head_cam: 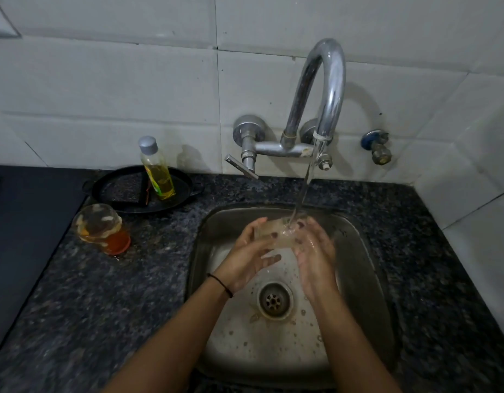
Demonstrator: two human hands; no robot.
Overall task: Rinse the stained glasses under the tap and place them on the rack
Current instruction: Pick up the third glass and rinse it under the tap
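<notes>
Two hands: both work over the sink, holding one glass between them under running water.
Surface: dark speckled granite surface [109,293] surrounds the sink on the left, right and rear sides.
Wall: white tiled wall [132,80] rises directly behind the surface.
Sink: square stainless steel sink [367,265] is recessed in the surface; round metal drain [274,300] sits near its centre, with water droplets scattered around it.
Tap: chrome wall-mounted gooseneck tap [327,89] arches over the sink; a stream of water [304,188] falls from its spout onto the glass.
Pan: black round flat pan [117,191] rests on the surface left of the sink, against the wall.
Left hand: left hand [252,259] grips the clear glass from the left, fingers curled around its side; a black thread band [221,284] circles the wrist.
Right hand: right hand [314,251] cups the glass from the right, fingers bent against it, wet.
Held glass: clear drinking glass [276,232] lies tilted between both hands, above the sink basin, directly under the stream.
Second glass: clear stained glass with orange residue [102,228] lies on the surface left of the sink, just in front of the pan.
Bottle: clear plastic bottle of yellow liquid with grey cap [157,171] stands tilted on the pan.
</notes>
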